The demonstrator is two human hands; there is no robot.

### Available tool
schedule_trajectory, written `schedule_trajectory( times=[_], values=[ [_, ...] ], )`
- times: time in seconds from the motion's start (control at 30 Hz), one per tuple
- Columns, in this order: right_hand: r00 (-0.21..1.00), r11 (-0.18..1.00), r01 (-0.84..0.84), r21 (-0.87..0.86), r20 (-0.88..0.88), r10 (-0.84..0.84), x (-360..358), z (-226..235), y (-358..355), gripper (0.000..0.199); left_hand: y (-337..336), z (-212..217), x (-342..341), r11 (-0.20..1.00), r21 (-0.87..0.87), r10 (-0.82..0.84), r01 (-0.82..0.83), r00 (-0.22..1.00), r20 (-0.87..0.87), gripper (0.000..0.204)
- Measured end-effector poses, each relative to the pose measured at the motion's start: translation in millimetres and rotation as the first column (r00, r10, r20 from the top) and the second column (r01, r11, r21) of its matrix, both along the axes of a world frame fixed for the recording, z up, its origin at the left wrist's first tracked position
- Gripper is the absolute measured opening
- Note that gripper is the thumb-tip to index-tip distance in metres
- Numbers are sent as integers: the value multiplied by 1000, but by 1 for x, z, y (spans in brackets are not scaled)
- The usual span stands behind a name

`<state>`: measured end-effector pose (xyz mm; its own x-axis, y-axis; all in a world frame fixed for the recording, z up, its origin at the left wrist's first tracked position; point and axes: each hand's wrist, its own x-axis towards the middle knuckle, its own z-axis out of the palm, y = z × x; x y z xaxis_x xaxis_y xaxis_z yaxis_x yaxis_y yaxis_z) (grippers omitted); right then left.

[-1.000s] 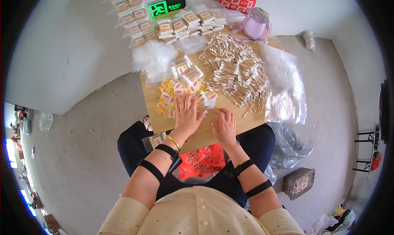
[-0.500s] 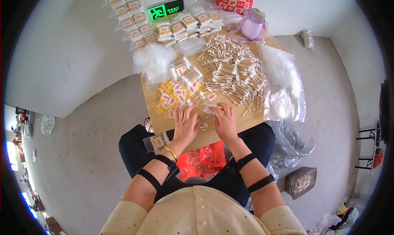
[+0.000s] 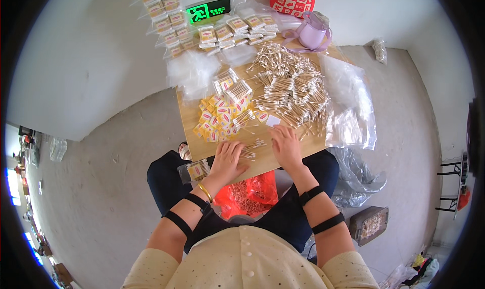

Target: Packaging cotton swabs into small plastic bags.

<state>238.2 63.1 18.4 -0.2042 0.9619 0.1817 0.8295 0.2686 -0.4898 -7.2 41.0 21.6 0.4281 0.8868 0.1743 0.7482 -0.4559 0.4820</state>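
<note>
Over the front of the wooden table, my left hand (image 3: 227, 156) lies palm down with its fingers stretched out, beside a few loose cotton swabs (image 3: 256, 146). To the right, my right hand (image 3: 287, 145) grips the lower edge of a small white card (image 3: 273, 121) at its fingertips; the thumb is mostly hidden. Beyond the left hand spreads a heap of yellow-and-white printed cards (image 3: 214, 120), with a small bunch of swabs (image 3: 244, 118) at its right side. Further back rest two swab bundles, one of them a flat bundle (image 3: 238, 91). A large pile of cotton swabs (image 3: 293, 97) covers the middle right.
Clear plastic bags (image 3: 351, 102) hang over the table's right edge; more bags (image 3: 192, 72) lie at the left. Packed swab packets (image 3: 222, 32), a green lit sign (image 3: 208, 10) and a lilac jug (image 3: 310, 34) stand behind. A filled packet (image 3: 197, 170) sits on my left thigh.
My hands have moved apart. The right hand has shifted right and the white card with it, while the left has drawn slightly nearer to me. Loose swabs between them show more fully.
</note>
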Motion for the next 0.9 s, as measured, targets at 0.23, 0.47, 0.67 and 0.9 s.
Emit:
schedule_trajectory(
  times=[0.23, 0.47, 0.67, 0.9],
  values=[
    [999, 1000, -30, -8, -33, 30, -27, -1, -21, 43, 17, -1, 9, 995, 88, -35, 37, 999, -30, 56],
    [965, 1000, -26, 7, -260, 27, -38, -19, -19, 46, 18, -19, 23, 994, 48, 102, -103, 995, 23, 53],
    [880, 998, 57, -8, -471, -55, -65, -24, -17, 45, -1, -27, 18, 997, 46, 54, -63, 984, 171, 59],
    [761, 1000, -25, 14, -648, 28, -95, -28, -13, 47, 1, -33, 20, 994, 102, 16, -33, 987, 162, 63]
  ],
)
